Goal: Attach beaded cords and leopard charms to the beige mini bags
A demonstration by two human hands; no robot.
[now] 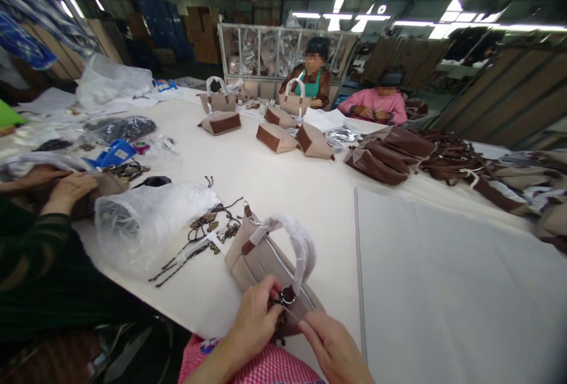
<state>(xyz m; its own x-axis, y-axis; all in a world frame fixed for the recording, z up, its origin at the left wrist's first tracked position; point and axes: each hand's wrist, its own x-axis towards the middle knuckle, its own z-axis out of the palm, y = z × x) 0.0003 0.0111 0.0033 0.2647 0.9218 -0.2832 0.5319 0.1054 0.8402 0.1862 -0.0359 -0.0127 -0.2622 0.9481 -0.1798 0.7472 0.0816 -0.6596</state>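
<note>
A beige handbag [274, 260] with brown trim lies tilted on the table before me, its handles [305, 248] wrapped in white paper. At the near handle's base is a metal ring [287, 295]. Beside the ring, my left hand [257, 313] is closed with its fingertips pinched on a dark patterned cord [280, 320], part of which hangs below the fingers. My right hand [330, 339] is closed too, thumb and finger pinching a thin pale string [292, 315] that runs toward the ring. To the left of the bag lie several black-and-tan patterned cords [212, 230].
A clear plastic bag [142, 224] sits left, near a co-worker's hands [71, 189]. A grey sheet [443, 277] covers the table on my right. Brown bag pieces [390, 153] and several handbags [277, 137] stand farther back. Two people [312, 85] sit across the table.
</note>
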